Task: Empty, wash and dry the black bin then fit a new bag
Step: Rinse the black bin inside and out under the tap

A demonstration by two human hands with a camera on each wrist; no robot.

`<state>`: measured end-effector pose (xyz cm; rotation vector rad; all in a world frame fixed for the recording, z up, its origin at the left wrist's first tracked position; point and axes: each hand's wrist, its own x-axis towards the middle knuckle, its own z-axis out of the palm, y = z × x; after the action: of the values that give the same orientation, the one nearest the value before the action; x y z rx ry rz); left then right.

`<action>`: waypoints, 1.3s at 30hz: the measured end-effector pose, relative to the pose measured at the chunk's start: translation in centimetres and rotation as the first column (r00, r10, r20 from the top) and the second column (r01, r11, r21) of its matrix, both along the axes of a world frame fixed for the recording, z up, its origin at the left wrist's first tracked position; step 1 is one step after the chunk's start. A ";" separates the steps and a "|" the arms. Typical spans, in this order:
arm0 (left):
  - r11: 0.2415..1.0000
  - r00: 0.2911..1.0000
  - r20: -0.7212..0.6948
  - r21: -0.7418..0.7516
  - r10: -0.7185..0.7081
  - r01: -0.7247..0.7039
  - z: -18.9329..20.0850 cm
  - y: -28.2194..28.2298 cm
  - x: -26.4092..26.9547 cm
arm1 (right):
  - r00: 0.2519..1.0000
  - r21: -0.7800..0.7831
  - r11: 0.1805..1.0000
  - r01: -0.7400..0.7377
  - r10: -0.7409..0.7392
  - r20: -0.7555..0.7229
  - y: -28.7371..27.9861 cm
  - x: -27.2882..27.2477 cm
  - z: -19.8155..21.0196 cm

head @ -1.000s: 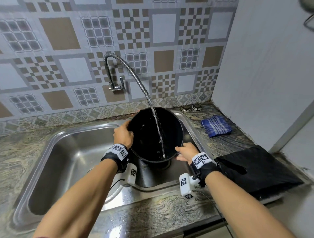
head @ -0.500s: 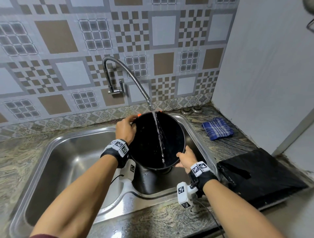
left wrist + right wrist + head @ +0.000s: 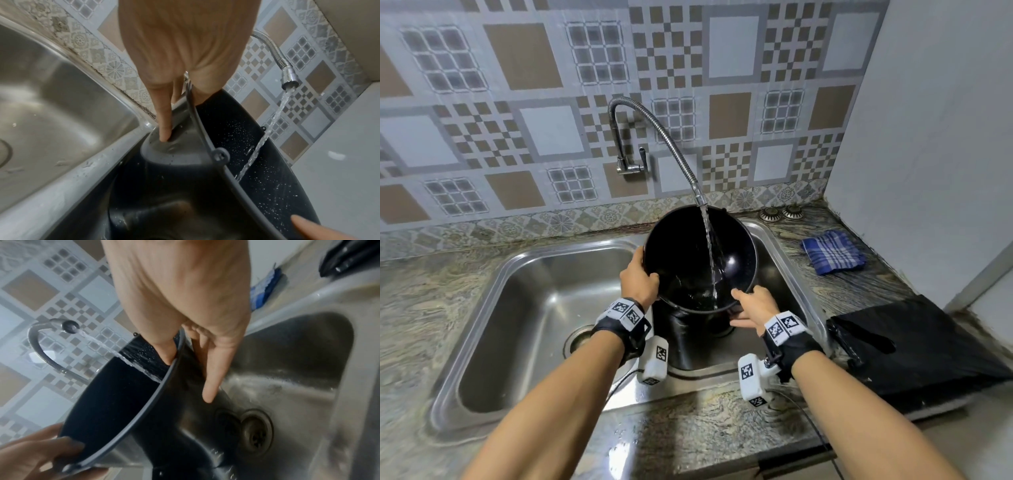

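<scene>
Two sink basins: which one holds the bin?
The right basin, under the running tap; both hands hold the black bin there. The left basin holds nothing.

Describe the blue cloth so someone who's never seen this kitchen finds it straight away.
Start at the steel sink and move right onto the marbled counter. The blue cloth lies folded near the white wall, behind the black bag. It is the only blue checked thing there.

Glossy wet black plastic bin (image 3: 688, 253), brushed steel sink (image 3: 524, 308), ribbed chrome tap hose (image 3: 671, 144), veined polished stone counter (image 3: 417, 308).
</scene>
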<state>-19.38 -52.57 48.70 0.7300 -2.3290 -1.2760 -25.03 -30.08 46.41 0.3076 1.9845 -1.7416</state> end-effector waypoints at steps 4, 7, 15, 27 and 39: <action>0.997 1.000 -0.030 -0.072 -0.003 0.001 0.4 -0.4 -0.2 | 0.925 0.293 0.955 0.039 0.077 -0.372 1.5 -2.1 0.1; 0.991 0.998 -0.045 -0.131 -0.036 0.030 0.6 -1.4 -0.5 | 0.838 0.374 0.927 -0.010 0.212 -0.503 2.2 -3.6 1.4; 0.982 0.994 0.017 -0.155 -0.111 0.112 2.1 -3.0 -2.5 | 0.778 0.538 0.843 0.011 0.330 -0.534 2.0 -4.3 1.1; 0.932 0.974 0.124 0.335 -0.191 0.140 -0.4 -2.1 -1.2 | 0.875 0.250 0.956 0.154 -0.014 -0.484 0.0 -2.7 -1.3; 0.859 0.994 0.064 0.510 -0.088 0.043 0.3 -3.0 -1.6 | 0.553 0.472 0.876 -0.094 0.441 -0.707 3.0 1.5 -0.8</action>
<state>-21.01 -55.60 49.04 0.8817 -2.1005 -1.9660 -23.52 -27.03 45.64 -0.8187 2.8087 -1.3518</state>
